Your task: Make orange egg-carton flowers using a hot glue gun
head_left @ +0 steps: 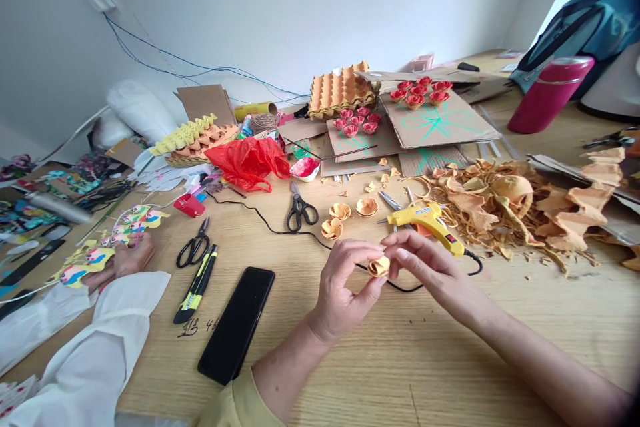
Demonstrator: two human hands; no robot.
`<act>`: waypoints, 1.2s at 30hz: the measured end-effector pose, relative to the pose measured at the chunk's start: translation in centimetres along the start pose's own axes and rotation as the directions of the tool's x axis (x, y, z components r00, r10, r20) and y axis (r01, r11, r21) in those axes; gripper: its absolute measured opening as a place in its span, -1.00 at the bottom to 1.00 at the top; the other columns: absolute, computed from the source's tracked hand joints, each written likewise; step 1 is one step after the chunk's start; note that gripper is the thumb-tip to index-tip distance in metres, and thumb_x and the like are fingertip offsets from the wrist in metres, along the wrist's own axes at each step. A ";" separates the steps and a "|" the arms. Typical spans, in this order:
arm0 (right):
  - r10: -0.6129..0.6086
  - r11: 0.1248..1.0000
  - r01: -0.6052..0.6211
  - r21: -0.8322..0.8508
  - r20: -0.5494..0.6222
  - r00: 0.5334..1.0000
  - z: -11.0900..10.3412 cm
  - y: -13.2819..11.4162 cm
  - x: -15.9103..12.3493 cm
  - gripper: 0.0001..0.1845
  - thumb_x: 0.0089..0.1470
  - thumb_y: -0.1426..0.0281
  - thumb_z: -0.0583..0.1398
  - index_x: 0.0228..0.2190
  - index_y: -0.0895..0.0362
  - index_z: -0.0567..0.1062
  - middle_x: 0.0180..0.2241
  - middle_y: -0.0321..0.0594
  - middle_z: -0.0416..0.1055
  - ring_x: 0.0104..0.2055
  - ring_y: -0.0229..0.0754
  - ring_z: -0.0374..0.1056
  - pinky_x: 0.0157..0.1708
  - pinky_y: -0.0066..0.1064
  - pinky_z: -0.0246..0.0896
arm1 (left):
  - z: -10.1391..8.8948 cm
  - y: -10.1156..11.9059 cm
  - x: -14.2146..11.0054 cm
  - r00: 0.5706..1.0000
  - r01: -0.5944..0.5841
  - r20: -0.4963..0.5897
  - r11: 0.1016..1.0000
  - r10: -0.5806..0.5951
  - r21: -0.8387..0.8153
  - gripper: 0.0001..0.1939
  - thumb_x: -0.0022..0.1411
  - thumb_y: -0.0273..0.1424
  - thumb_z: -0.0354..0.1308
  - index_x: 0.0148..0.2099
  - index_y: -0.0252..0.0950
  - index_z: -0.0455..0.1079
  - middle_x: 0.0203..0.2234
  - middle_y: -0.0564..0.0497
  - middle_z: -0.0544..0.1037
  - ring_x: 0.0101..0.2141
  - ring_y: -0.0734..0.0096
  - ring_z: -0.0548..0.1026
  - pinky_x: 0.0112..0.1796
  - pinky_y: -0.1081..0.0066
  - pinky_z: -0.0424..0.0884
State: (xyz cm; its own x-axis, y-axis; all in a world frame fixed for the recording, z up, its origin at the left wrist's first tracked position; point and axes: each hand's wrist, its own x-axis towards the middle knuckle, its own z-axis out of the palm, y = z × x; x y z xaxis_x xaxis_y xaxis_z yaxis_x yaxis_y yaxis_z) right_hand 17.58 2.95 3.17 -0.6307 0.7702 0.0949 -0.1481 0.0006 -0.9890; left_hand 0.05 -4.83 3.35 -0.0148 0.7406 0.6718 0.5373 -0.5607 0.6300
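Observation:
My left hand [345, 283] and my right hand [425, 263] meet over the middle of the wooden table [380, 360]. Both pinch one small tan egg-carton flower [379, 266] between their fingertips. Three more unpainted carton flowers [345, 217] lie just beyond my hands. A yellow glue gun [425, 220] rests behind my right hand, its black cord [270, 225] trailing left across the table.
A black phone [237, 323], a yellow-black cutter [197, 283] and two pairs of scissors [302, 208] lie to the left. Carton scraps [500, 203] pile up at the right. Red painted flowers [417, 93] sit on cardboard at the back. Another person's white sleeve [100, 347] and hand [127, 260] work at far left.

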 end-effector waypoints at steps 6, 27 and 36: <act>-0.400 0.558 0.055 -0.828 -0.210 0.892 -4.8 0.2 1.2 -0.72 0.27 0.14 0.17 -0.15 0.08 0.46 -0.25 -0.08 0.49 -0.26 -0.02 0.44 -0.26 -0.20 0.34 | -0.1 -1.0 -0.2 0.993 0.079 -0.086 0.996 -0.076 0.034 -0.78 0.27 -0.52 0.27 -0.04 -0.24 0.43 -0.18 -0.05 0.57 -0.14 0.31 0.54 -0.05 0.29 0.46; -0.480 -0.110 -0.141 -0.984 -0.072 0.874 -6.4 3.3 2.0 -0.55 0.13 -0.03 0.21 -0.42 0.13 0.45 -0.38 0.02 0.39 -0.33 0.12 0.35 -0.39 -0.16 0.24 | 0.1 -2.1 -0.5 0.990 0.042 -0.139 0.998 -0.035 0.047 -0.73 0.24 -0.59 0.27 -0.04 -0.24 0.40 -0.15 -0.06 0.52 -0.12 0.32 0.51 -0.09 0.34 0.48; -0.603 0.093 -0.038 -0.995 -0.087 0.793 -6.8 1.1 1.6 -0.50 0.17 0.01 0.21 -0.07 0.16 0.47 -0.13 0.08 0.43 -0.11 0.18 0.41 -0.12 0.00 0.37 | -0.7 -2.4 0.1 0.982 0.014 -0.188 0.989 0.014 0.147 -0.72 0.25 -0.60 0.27 -0.04 -0.25 0.40 -0.14 -0.06 0.52 -0.10 0.35 0.52 -0.04 0.34 0.50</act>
State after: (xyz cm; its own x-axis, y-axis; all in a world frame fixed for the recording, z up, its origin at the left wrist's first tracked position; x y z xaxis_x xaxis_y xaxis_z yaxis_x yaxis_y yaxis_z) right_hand 21.55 8.49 1.44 -0.3448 0.6657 0.6618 0.7681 0.6053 -0.2087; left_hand -1.82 -3.62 2.14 -0.1654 0.6499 0.7418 0.6549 -0.4900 0.5753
